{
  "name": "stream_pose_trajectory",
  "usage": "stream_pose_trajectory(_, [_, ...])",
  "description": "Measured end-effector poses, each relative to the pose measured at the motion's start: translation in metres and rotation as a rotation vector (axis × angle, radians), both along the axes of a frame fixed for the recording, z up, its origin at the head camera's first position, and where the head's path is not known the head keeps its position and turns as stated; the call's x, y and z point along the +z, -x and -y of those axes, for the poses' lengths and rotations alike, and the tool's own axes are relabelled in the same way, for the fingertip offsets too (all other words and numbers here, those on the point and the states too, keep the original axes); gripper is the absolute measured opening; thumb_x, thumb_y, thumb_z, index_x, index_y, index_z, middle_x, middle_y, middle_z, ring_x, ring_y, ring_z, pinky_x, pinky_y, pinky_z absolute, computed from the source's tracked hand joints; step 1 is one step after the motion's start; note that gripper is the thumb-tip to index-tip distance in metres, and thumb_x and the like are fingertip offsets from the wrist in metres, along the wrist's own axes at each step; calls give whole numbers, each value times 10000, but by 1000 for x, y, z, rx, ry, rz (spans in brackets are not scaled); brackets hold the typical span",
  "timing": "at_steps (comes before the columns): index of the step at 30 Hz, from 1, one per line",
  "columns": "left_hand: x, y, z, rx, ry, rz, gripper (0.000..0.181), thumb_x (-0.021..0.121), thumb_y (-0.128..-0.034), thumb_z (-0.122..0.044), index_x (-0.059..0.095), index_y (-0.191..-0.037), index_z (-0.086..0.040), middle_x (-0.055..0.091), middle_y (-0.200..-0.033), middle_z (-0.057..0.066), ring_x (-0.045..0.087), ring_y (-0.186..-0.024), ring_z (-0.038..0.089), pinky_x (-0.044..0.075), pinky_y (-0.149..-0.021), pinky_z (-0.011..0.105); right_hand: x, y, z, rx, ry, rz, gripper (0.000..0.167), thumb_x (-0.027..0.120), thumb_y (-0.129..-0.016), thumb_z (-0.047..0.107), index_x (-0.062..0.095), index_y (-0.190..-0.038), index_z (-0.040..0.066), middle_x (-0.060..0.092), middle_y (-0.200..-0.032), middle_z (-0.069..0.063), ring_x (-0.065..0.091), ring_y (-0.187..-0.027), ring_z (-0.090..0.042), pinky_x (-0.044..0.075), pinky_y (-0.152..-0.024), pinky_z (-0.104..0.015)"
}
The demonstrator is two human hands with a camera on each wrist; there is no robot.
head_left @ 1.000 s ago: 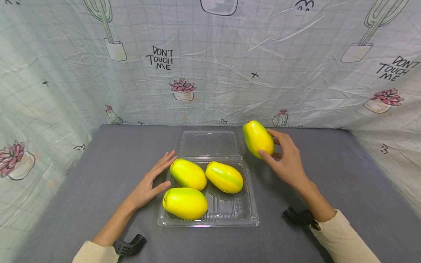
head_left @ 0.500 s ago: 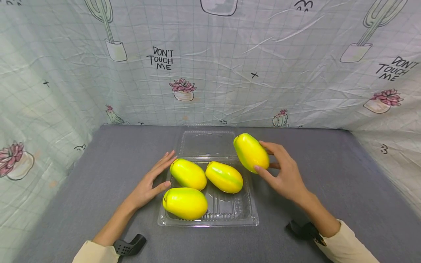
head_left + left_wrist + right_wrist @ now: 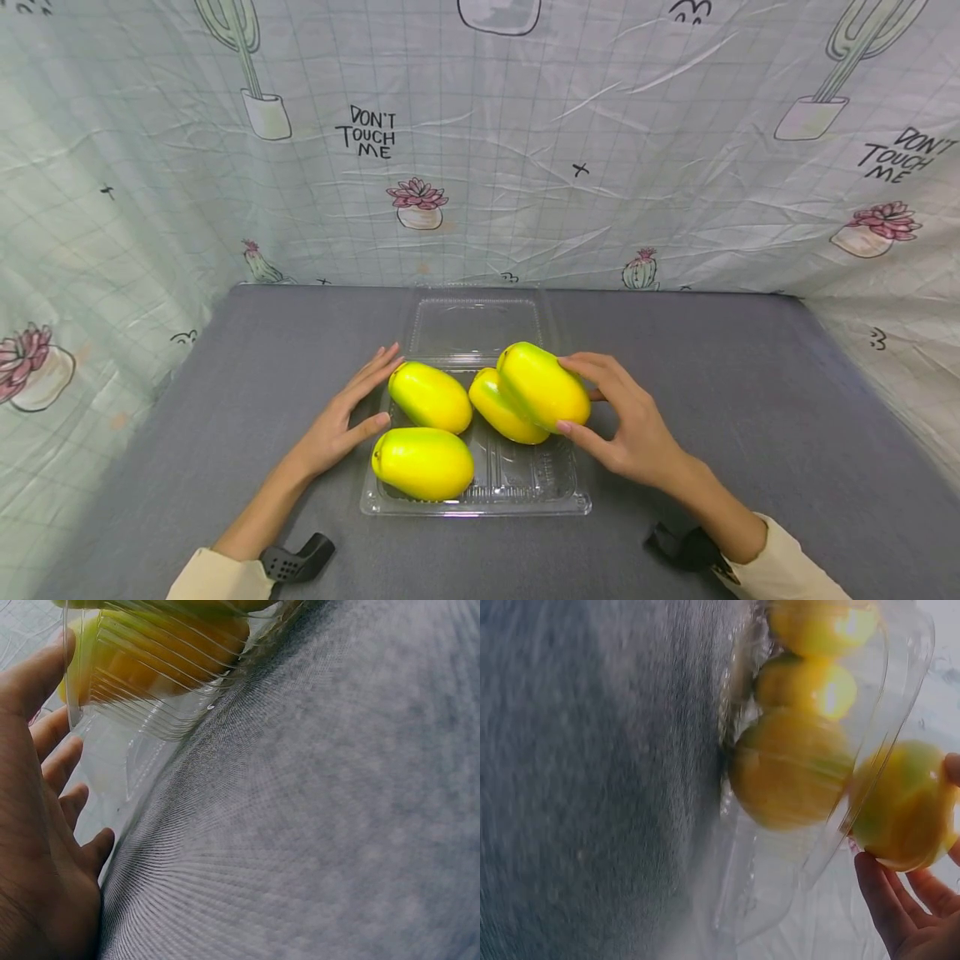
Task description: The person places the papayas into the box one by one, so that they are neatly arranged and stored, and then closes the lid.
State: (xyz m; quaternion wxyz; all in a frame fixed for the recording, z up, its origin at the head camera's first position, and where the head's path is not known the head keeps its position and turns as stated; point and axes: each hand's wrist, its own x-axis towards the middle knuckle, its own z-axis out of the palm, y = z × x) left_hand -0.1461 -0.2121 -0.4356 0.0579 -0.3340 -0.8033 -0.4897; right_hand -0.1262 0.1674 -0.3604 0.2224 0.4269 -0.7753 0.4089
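My right hand [image 3: 637,429] holds a yellow-green papaya [image 3: 543,387] between thumb and fingers, above the right part of a clear plastic clamshell box [image 3: 517,504]. In the right wrist view, this held papaya [image 3: 904,806] is level with the box's rim. It partly hides another papaya [image 3: 491,408] inside the box in the head view. Two more lie at the left: a back papaya [image 3: 429,397] and a front papaya [image 3: 422,464]. My left hand [image 3: 333,429] rests along the box's left side, fingers extended; its thumb [image 3: 56,660] touches the clear wall.
The box's clear lid [image 3: 476,327] lies folded back behind it on the grey tabletop [image 3: 262,358]. A printed cloth [image 3: 480,167] hangs at the back and sides. A black wrist device [image 3: 296,560] sits on each forearm.
My right hand has carried its papaya left and toward me, from behind the box's right side to over the box. The left hand and the papayas in the box have stayed put.
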Motion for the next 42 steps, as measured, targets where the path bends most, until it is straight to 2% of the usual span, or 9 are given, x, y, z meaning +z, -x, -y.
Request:
stream_pose_trajectory(4, [0, 0, 0, 3, 2, 4, 628, 603, -906, -152, 354, -1471, -37, 203, -1572, 99, 75, -1429, 401, 62, -1075, 654, 4, -4, 5, 32, 2, -27, 588, 604, -926, 380, 518, -1246, -106, 530, -1194, -243, 565, -1040, -275, 511, -799, -194])
stream_pose_trajectory(9, [-2, 1, 0, 3, 6, 1, 628, 610, -903, -155, 359, -1460, -10, 206, -1571, 104, 74, -1424, 415, 63, -1075, 653, -9, -2, 3, 59, -6, -35, 599, 638, -907, 371, 506, -1280, -80, 513, -1230, -216, 555, -1066, -262, 513, -812, -203])
stream_pose_trajectory(13, [-3, 1, 0, 0, 3, -2, 624, 610, -903, -154, 364, -1457, -8, 207, -1570, 111, 75, -1422, 423, 61, -1076, 652, -16, -7, 3, 82, -19, -41, 594, 657, -897, 354, 506, -1294, -61, 507, -1248, -197, 547, -1073, -263, 500, -815, -194])
stream_pose_trajectory(20, [-3, 1, 0, 0, 3, -1, 627, 605, -905, -157, 360, -1472, -53, 205, -1571, 106, 77, -1424, 414, 62, -1076, 652, -20, -17, 12, 116, -82, -48, 572, 666, -893, 340, 513, -1310, -21, 513, -1257, -161, 546, -1099, -266, 410, -991, -248])
stream_pose_trajectory(36, [-3, 0, 1, 10, 8, 3, 637, 614, -898, -135, 359, -1479, -83, 202, -1572, 98, 80, -1432, 386, 69, -1082, 641, -31, -21, 13, 137, -189, 1, 598, 686, -882, 342, 482, -1363, 51, 486, -1316, -106, 498, -1176, -227, 399, -1005, -275])
stream_pose_trajectory(42, [-3, 0, 0, 7, 4, 0, 632, 611, -898, -120, 360, -1477, -76, 206, -1569, 113, 80, -1434, 377, 63, -1099, 613, -31, -23, 11, 97, -300, 91, 620, 686, -877, 342, 433, -1393, 111, 458, -1346, -41, 461, -1208, -182, 439, -972, -362])
